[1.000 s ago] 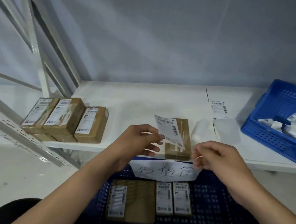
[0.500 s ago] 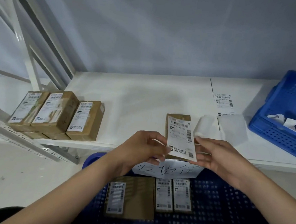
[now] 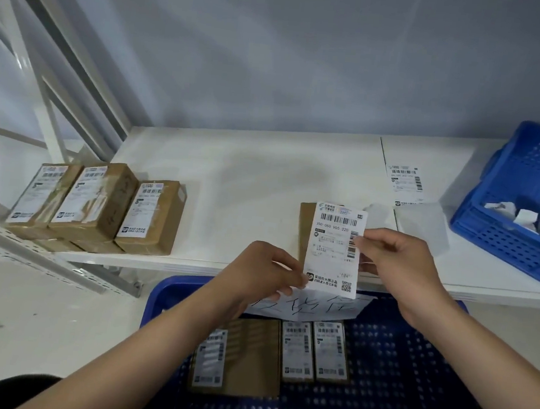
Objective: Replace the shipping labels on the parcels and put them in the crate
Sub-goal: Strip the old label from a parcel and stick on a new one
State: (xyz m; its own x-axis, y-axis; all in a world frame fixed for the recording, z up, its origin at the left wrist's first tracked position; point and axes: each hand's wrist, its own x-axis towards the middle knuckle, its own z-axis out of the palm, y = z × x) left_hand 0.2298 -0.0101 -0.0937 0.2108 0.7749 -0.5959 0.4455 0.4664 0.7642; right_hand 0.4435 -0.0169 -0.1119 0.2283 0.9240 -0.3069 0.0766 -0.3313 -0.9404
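I hold a white shipping label point(image 3: 333, 248) flat and upright between both hands, over a brown parcel point(image 3: 304, 227) that lies on the white shelf point(image 3: 248, 176). My left hand point(image 3: 265, 273) pinches the label's bottom left corner. My right hand point(image 3: 398, 266) pinches its right edge. The parcel is mostly hidden behind the label. Three labelled brown parcels point(image 3: 97, 204) sit in a row at the shelf's left end. Below the shelf, a blue crate point(image 3: 409, 382) holds three labelled parcels point(image 3: 274, 353).
A sheet of spare labels point(image 3: 406, 181) and clear backing papers point(image 3: 425, 222) lie on the shelf to the right. A second blue crate point(image 3: 526, 202) with crumpled old labels stands at the far right. White rack struts point(image 3: 59, 85) rise at the left.
The label was tilted and held by my left hand alone; my right hand has come in and taken its right edge, and the label now faces me, squared over the parcel.
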